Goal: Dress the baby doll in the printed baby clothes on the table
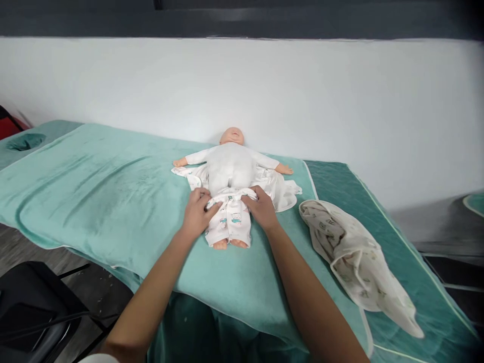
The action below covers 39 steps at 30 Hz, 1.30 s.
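Observation:
A baby doll (231, 161) lies on its back with its arms spread and its head toward the wall. Its white cloth body shows above a pair of printed baby pants (232, 219), which cover the legs down to the feet. My left hand (198, 209) grips the waistband on the left side, thumb across the front. On the other side my right hand (260, 205) pinches the waistband between thumb and fingers. A white printed baby shirt (278, 189) lies spread beneath the doll's torso, out to both sides.
Under the doll a light green cover (106, 186) lies over a padded bed (336, 181) against a white wall (340, 101). A crumpled printed blanket (359, 262) lies on the right. At lower left stands a black chair (34, 302).

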{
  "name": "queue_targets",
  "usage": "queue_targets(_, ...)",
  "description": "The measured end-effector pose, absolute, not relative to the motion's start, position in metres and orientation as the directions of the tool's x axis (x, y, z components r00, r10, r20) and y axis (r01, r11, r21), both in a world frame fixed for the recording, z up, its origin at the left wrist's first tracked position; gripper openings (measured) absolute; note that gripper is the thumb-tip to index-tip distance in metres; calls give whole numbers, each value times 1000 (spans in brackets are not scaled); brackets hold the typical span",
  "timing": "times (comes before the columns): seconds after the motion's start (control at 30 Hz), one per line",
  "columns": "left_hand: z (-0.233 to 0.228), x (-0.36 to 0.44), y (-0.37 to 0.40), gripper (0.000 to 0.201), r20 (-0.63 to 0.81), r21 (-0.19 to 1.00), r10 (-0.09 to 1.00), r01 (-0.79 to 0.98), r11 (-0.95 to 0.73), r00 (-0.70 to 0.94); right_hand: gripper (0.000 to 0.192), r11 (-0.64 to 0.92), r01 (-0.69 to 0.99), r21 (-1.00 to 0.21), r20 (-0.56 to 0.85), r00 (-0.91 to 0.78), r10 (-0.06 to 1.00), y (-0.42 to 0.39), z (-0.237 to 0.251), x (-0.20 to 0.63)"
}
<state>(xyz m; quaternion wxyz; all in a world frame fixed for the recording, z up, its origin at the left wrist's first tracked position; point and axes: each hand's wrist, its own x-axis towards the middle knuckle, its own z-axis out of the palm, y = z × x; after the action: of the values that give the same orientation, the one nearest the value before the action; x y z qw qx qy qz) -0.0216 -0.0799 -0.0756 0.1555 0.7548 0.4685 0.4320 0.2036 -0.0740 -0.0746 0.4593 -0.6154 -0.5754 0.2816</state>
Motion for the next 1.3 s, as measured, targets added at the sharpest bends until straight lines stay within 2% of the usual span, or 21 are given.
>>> queue_targets(0.13, -80, -29, -110, 20, 429, 679, 877, 562, -472, 218, 23, 129, 469, -874, 231, 167, 959, -76, -72, 202)
queue_targets(0.33, -80, -29, -109, 22, 416, 705, 882, 535, -466, 221, 33, 80, 504, -860, 208, 203, 957, -111, -73, 195)
queue_targets(0.4, -80, -29, -108, 20, 422, 711, 881, 526, -467, 213, 38, 83, 500, -862, 191, 169, 967, -129, -75, 193)
queue_targets(0.53, -81, -30, -107, 19, 433, 735, 880, 488, -471, 198, 35, 140, 465, -874, 172, 26, 985, -162, -76, 190)
queue_targets(0.6, -84, -33, -106, 22, 446, 753, 873, 445, -485, 197, 50, 204, 457, -866, 193, -71, 979, -175, -75, 189)
queue_targets(0.67, -87, -36, -106, 35, 480, 756, 844, 377, -536, 239, 73, 266, 481, -836, 231, -131, 964, -183, -76, 186)
queue_targets(0.7, -89, -38, -106, 47, 499, 748, 822, 343, -568, 274, 78, 281, 503, -817, 247, -135, 960, -185, -77, 185)
queue_targets(0.8, -91, -41, -108, 84, 512, 714, 768, 307, -629, 384, 72, 288, 554, -781, 286, -94, 954, -185, -80, 182)
queue_targets(0.87, -89, -40, -112, 91, 487, 691, 769, 355, -629, 414, 62, 296, 574, -763, 310, -76, 948, -183, -81, 181)
queue_targets(0.97, -78, -36, -119, 83, 440, 650, 797, 466, -601, 414, 52, 285, 616, -735, 313, -65, 948, -182, -79, 180)
queue_targets(1.1, -59, -35, -127, 57, 336, 625, 850, 579, -524, 406, 46, 173, 632, -755, 210, -17, 977, -189, -68, 176)
queue_targets(1.2, -45, -42, -136, 40, 248, 660, 872, 585, -472, 423, 43, 90, 653, -752, 147, 34, 989, -197, -59, 172)
queue_targets(1.3, -32, -52, -148, 31, 172, 733, 870, 530, -426, 462, 38, 53, 687, -725, 143, 75, 987, -206, -53, 169)
